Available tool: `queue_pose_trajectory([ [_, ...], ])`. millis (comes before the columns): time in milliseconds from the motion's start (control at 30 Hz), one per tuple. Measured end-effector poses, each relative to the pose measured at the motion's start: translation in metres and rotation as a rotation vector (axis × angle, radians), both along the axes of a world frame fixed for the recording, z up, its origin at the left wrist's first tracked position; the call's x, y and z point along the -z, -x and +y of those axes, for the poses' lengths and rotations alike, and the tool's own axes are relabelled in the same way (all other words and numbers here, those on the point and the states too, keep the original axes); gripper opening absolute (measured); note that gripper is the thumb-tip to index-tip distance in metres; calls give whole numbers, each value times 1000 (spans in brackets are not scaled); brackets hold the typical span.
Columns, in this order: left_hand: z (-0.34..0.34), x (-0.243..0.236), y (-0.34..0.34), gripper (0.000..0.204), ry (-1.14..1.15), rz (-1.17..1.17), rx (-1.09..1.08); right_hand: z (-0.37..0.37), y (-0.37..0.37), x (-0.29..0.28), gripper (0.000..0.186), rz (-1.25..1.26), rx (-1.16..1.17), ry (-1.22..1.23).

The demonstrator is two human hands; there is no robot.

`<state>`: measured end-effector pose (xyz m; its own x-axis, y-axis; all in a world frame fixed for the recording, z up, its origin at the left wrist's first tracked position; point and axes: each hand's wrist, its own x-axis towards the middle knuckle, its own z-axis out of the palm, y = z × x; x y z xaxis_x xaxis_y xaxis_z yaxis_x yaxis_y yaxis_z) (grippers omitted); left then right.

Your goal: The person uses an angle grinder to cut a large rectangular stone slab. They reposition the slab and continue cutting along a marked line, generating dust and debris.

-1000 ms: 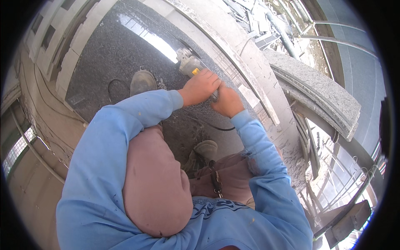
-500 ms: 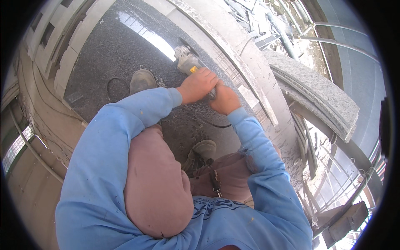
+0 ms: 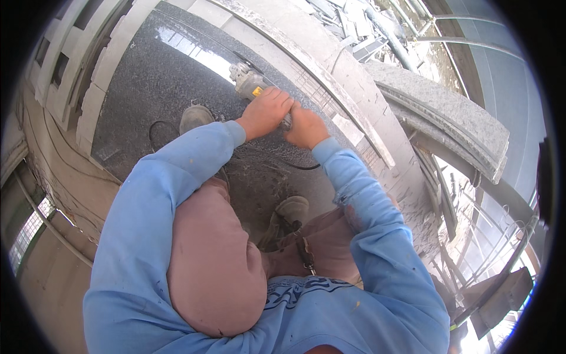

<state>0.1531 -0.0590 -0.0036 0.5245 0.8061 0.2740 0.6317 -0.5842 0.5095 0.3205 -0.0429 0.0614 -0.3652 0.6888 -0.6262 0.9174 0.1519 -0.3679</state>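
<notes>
I've got left hand (image 3: 266, 113) and right hand (image 3: 308, 127) grip wrapped round the grinder (image 3: 248, 81), pass along the dark slab (image 3: 159, 79)'s right side looks underway, remainder unclear.

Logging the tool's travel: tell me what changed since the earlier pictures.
The grinder has moved a little forward and left over the dark slab, the left hand and right hand travelling with it; the view shifted slightly too. Nothing was taken up or let go. Both grips and the shoe on the slab stayed as they were.
</notes>
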Motion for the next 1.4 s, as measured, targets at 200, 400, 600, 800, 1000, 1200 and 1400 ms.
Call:
queue_pose_trajectory([
  [200,-7,-1,-9,36,-2,-3,-4,-8,-8,-6,53,-5,0,-5],
  [400,-15,-9,-24,32,-31,-13,5,-17,-21,-15,55,-32,8,6],
  [600,-21,-16,-37,30,6,-34,15,-24,-40,-18,60,11,-1,6],
  [800,-23,-16,-37,30,11,-28,20,-24,-38,-21,59,-7,-1,12],
  [1000,-19,-9,-28,27,-24,14,16,-22,-33,-8,61,9,2,2],
  [1200,-15,-4,-20,26,-34,31,6,-16,-21,-6,55,-25,-3,41],
  [1400,-10,1,-13,28,-15,26,-1,-12,-14,1,51,11,-11,-16],
])
